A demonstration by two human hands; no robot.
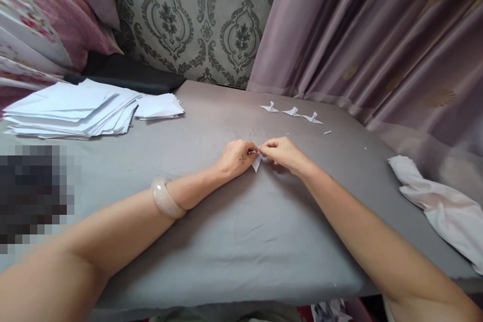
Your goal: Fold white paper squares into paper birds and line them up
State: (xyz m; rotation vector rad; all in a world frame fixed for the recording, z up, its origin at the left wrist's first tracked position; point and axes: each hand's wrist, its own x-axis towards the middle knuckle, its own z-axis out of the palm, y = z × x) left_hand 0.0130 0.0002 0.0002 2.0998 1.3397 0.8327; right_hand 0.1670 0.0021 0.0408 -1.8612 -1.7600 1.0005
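Between my two hands is a small piece of folded white paper (256,163), its pointed end hanging down below my fingers. My left hand (239,157), with a pale bangle on the wrist, pinches it from the left. From the right, my right hand (283,153) pinches its upper part with thumb and forefinger. The fingers hide most of the paper's top. Beyond my right hand, three small folded paper figures (292,111) stand in a slanting row on the grey cloth (226,241).
At the left lie a large stack of white paper sheets (68,105) and a smaller stack (160,106), with black cloth (136,73) behind. Paper scraps (327,132) dot the surface. White crumpled fabric (437,201) is at the right, below the curtain (339,25).
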